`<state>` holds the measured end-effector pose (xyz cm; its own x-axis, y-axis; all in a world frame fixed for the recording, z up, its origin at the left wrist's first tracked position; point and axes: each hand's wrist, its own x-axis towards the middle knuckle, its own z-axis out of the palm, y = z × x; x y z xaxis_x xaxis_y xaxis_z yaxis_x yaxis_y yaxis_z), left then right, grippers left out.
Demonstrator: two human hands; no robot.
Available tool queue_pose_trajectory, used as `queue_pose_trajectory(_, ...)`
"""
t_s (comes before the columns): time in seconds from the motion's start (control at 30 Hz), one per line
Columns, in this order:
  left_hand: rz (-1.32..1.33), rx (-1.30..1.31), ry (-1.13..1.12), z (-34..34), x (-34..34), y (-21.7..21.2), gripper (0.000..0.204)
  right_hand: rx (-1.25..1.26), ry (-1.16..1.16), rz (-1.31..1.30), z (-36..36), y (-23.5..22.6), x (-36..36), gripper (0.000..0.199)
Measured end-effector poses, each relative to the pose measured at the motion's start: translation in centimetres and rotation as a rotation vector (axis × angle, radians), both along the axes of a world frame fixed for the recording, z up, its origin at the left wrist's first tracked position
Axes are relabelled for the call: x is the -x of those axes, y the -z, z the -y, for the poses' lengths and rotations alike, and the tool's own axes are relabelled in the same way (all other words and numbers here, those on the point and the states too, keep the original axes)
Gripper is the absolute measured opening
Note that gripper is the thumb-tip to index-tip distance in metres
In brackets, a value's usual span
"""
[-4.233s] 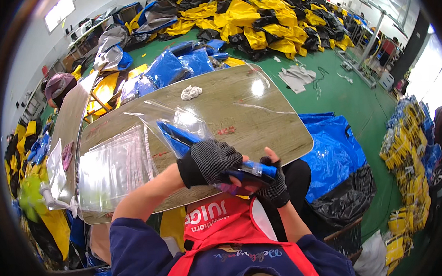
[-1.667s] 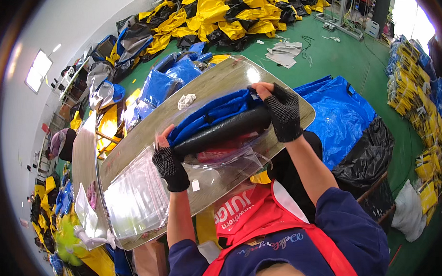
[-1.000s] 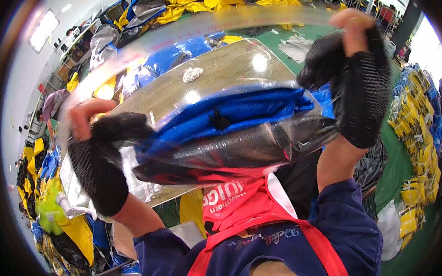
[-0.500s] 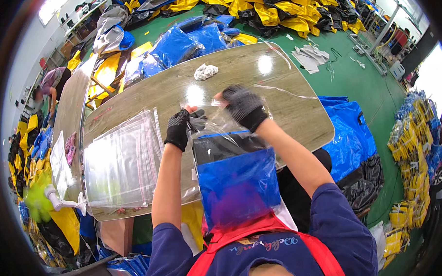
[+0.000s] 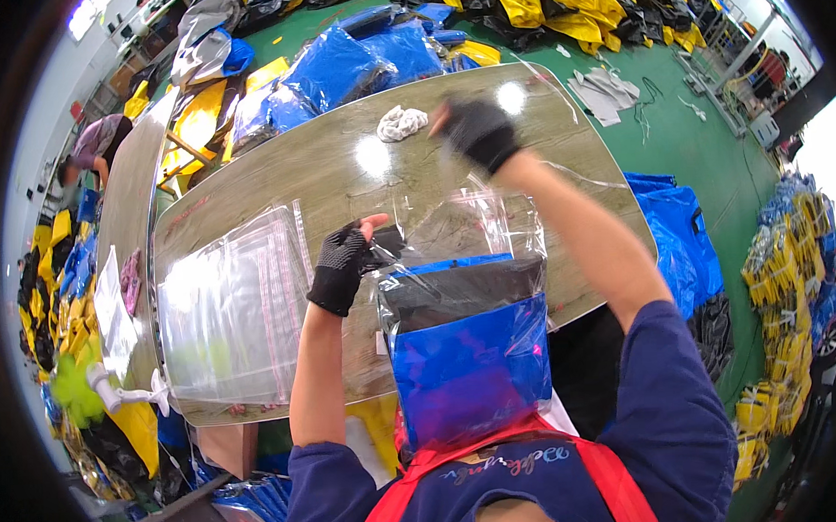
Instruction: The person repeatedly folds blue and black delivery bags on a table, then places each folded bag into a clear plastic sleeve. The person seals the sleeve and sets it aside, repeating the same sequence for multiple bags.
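Note:
A clear plastic bag (image 5: 490, 223) with a folded blue and black sheet-like item (image 5: 468, 370) inside rests against my front, at the near edge of the table. My left hand (image 5: 340, 268), in a black fingerless glove, pinches the bag's upper left edge. Its exact grip is partly hidden by the dark glove fingers. Raised off the bag, my right hand (image 5: 480, 137) wears a matching glove and is smeared by motion. It is over the far part of the table, beside a crumpled white cloth (image 5: 401, 123); whether it holds anything cannot be made out.
A stack of flat clear bags (image 5: 226, 314) lies on the left of the wood-patterned table (image 5: 342, 185). Blue packages (image 5: 338, 70) are heaped beyond it. A white fan (image 5: 119, 393) with green blades stands at left. Further left, a person (image 5: 96, 148) bends over. Yellow bundles (image 5: 778, 294) line the right.
My right hand has left the bag's opening and swung up and away, toward the white cloth. My left hand stays at the bag's upper left; the bag's top now stands looser.

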<state>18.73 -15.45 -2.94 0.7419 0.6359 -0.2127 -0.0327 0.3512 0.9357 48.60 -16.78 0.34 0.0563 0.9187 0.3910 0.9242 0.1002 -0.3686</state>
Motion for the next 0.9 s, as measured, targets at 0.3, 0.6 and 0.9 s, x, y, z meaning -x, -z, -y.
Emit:
queue_pose_trajectory(0.3, 0.204, 0.237, -0.158, -0.8, 1.8, 1.8, 0.041, -0.259, 0.462, -0.54, 13.3, 0.2, -12.7, 0.031)
queue_pose_trajectory(0.6, -0.178, 0.074, 0.124, -2.0, 3.5, -5.8, 0.045, 0.438, 0.126, -1.706, 13.7, 2.6, -3.8, 0.033)
queue_pose_trajectory(0.9, 0.138, -0.007, 0.008, 2.2, 4.3, -2.1, 0.037, 0.054, -0.123, -1.576, 20.6, 3.1, 0.0, 0.029)
